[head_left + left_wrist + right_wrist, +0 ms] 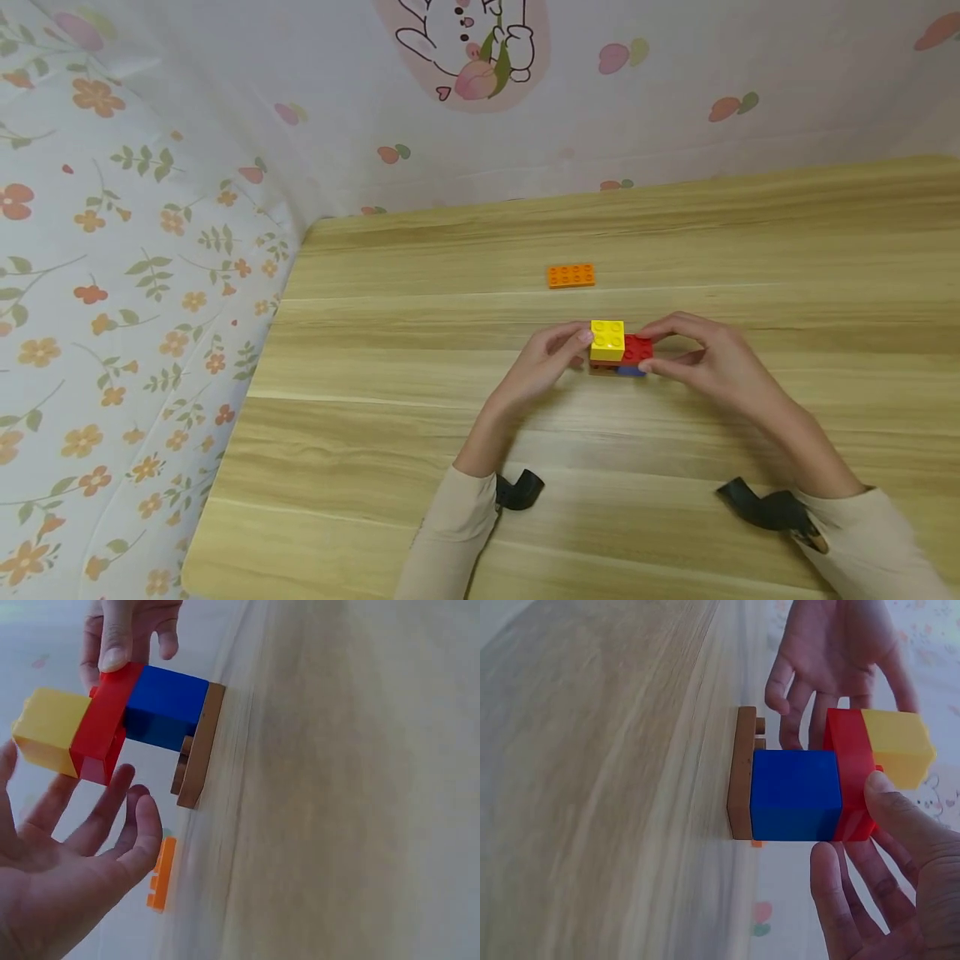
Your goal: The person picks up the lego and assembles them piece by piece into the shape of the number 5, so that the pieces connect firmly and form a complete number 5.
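A small stack of toy building bricks stands on the table between the two hands. At its base lies a thin brown brick [741,776], with a blue brick [795,795] on its right part. Across the blue one sits a red brick [638,349], its left part overhanging the brown brick with a gap below. A square yellow brick [607,341] is on the red brick's left half. My left hand [536,360] pinches the yellow brick between thumb and finger, other fingers loosely bent. With thumb and forefinger, my right hand [708,358] grips the red brick's right end.
A flat orange brick [572,276] lies behind the stack on the wooden table [360,350]. Patterned cloth [322,125] hangs at the table's back and left edges. Black wrist-worn pieces [521,490] stick out from both beige sleeves.
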Demonstrator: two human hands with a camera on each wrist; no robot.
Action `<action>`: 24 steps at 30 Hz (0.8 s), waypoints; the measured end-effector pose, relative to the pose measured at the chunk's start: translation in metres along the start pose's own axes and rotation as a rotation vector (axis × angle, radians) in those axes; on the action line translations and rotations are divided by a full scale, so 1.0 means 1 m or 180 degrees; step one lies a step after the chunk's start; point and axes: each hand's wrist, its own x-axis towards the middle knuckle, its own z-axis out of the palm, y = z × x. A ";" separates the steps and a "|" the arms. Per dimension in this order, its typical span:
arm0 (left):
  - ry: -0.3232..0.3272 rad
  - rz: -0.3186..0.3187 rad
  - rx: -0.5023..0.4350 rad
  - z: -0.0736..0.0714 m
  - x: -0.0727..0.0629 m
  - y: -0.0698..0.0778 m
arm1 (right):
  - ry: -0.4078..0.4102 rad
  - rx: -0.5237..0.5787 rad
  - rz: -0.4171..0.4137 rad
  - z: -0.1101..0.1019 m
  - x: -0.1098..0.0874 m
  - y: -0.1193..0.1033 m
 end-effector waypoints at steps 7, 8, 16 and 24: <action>-0.0175 0.0361 0.0095 -0.004 -0.005 -0.004 | -0.0068 0.0124 0.0022 0.005 0.004 0.000; -0.0152 0.0419 0.0157 -0.003 -0.005 -0.004 | -0.0070 0.0127 0.0023 0.005 0.004 0.000; 0.0126 0.0463 0.0496 0.001 -0.007 0.011 | -0.0056 0.0079 0.0002 0.005 0.005 0.002; 0.0073 0.0534 0.0618 -0.002 -0.001 0.000 | -0.0246 0.0187 -0.0015 0.000 0.008 0.001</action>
